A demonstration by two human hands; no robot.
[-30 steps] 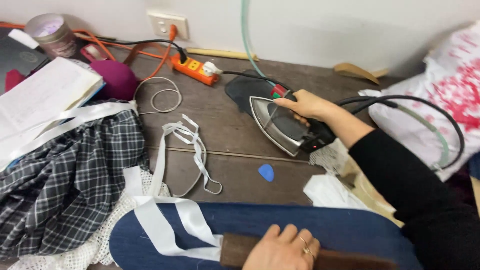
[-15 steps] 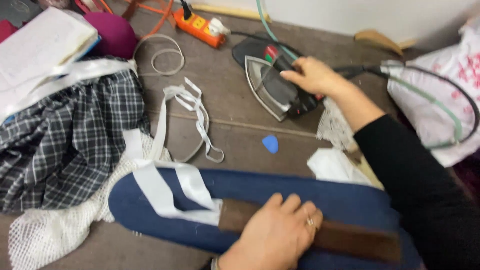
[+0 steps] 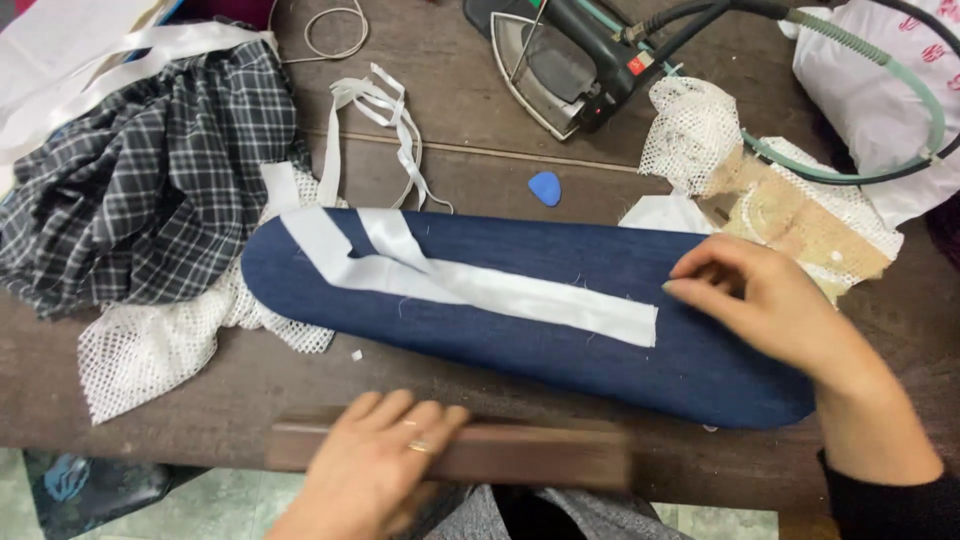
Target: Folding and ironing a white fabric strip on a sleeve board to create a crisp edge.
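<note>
A long navy padded board (image 3: 560,350) lies across the wooden table (image 3: 150,450). Along its top runs a white fabric strip (image 3: 500,290), folded at its left end. My right hand (image 3: 770,300) rests on the right part of the board, holding nothing, its fingertips just right of the strip's end. My left hand (image 3: 385,455) grips a dark brown wooden bar (image 3: 540,458) at the table's near edge, blurred by motion. A black iron (image 3: 570,65) stands apart at the top.
A plaid cloth (image 3: 140,170) and white mesh (image 3: 150,350) lie to the left. Loose white tape (image 3: 385,110) and a blue chalk piece (image 3: 544,187) lie behind the board. A mesh-covered pad (image 3: 790,205), green hose (image 3: 900,160) and white bag (image 3: 880,80) are at right.
My right hand let go of the iron and came down onto the board. My left hand drew the wooden bar off the board to the near edge, uncovering the white strip.
</note>
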